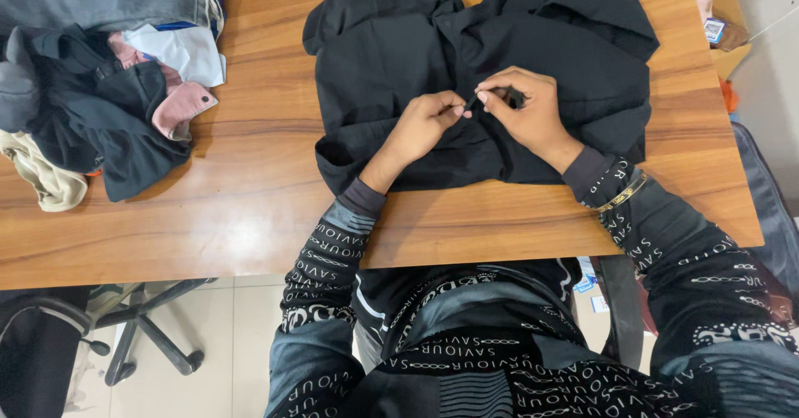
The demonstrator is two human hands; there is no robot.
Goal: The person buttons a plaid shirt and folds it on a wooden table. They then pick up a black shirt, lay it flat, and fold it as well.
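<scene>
A black garment (533,27) lies crumpled on the wooden table (250,185) in front of me. My left hand (426,122) and my right hand (524,110) meet over its middle. Both pinch a small dark part of the garment between their fingertips, perhaps a zip pull or a fold of cloth; it is too small to tell. My sleeves are dark with white lettering, and a gold bangle (622,193) sits on my right wrist.
A heap of clothes (100,93) in black, grey, pink, white and beige lies at the table's left. A small tag and orange items (720,35) sit at the right edge. An office chair base (150,335) stands on the tiled floor below.
</scene>
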